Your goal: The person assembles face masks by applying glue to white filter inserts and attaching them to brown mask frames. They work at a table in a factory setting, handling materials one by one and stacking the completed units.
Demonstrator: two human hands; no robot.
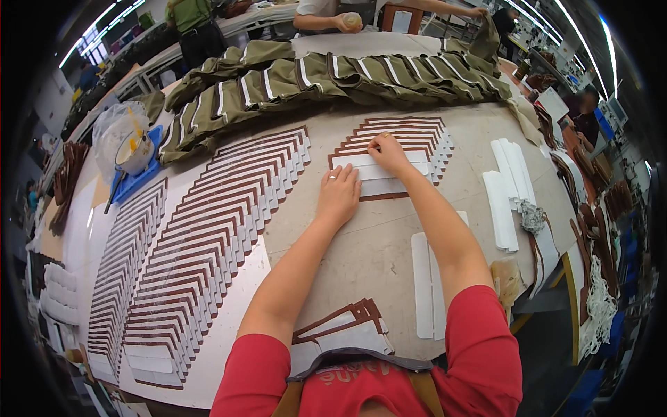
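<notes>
A short stack of overlapping white panels with brown edges (389,187) lies in front of me, fanned like shingles. My left hand (339,193) rests on its near left corner, fingers stretched and lying flat. Over the middle of the same stack, my right hand (390,153) has its fingers curled in a pinch near a brown edge; what is between the fingertips is hidden. Two longer fanned rows of the same kind stand to the left, a wide row (208,257) and a narrow row (128,271). More brown-edged panels (344,330) are piled close to my body.
Olive fabric with white strips (333,80) is heaped across the table's far side. At the left, a blue tray (142,170) holds a white tub (134,153). White strips (506,187) lie to the right. Across the table, a person's hand (349,23) holds a small round object.
</notes>
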